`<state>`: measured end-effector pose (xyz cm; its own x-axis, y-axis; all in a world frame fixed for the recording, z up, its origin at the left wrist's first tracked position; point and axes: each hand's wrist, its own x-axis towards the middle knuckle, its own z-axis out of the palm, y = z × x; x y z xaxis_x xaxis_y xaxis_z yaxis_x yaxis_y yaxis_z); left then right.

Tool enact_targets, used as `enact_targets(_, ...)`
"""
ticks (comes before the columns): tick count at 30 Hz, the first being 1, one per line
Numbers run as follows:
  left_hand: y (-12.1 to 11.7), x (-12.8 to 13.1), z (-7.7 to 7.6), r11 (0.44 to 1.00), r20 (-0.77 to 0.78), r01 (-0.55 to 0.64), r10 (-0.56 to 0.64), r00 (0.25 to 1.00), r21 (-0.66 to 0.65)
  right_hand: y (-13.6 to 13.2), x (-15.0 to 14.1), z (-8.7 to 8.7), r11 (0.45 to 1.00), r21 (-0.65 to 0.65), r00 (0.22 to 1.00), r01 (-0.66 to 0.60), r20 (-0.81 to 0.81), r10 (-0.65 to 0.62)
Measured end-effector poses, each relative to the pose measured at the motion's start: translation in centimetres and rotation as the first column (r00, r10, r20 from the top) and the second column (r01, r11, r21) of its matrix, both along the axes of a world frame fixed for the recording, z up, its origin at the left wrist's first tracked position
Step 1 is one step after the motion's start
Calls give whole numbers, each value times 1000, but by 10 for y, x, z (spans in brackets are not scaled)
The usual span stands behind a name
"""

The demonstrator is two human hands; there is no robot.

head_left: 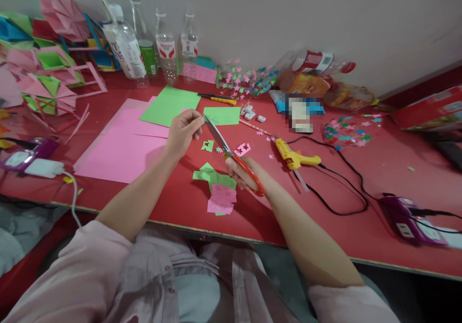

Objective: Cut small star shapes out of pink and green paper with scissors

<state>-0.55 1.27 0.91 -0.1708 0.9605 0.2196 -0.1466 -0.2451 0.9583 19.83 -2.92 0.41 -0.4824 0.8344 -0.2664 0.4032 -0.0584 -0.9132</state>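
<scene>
My right hand (243, 171) grips a pair of scissors (219, 137) by their orange-red handles. The blades point up and left, close to the fingertips of my left hand (185, 129). Those fingers are pinched together beside the blade tips; what they hold, if anything, is too small to make out. Just behind the tips is a green paper strip (225, 115) with faint drawn outlines. Below the blades lie a green scrap with a star cut-out (207, 146) and a pink scrap with cut-outs (242, 149). Nearer me, pink paper pieces (221, 199) overlap green paper pieces (212, 176).
Pink sheets (115, 140) and a green sheet (171, 105) lie left. A yellow glue gun (296, 155) with a black cord rests right, near a purple power strip (411, 219). Plastic bottles (166, 48), paper stars (249, 78) and folded paper crafts (50, 72) stand behind.
</scene>
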Motion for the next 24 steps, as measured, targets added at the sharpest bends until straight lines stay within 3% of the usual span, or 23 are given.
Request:
enact_targets(19,-1,1,1,999,-3,-12,12,1000,-32,0,0,1,998,-49,999,43,2,-43)
enact_targets(24,-1,3,-1,999,14,-7,7,1000,-44,6,-1,-6,990,-126,998,58,23,-56)
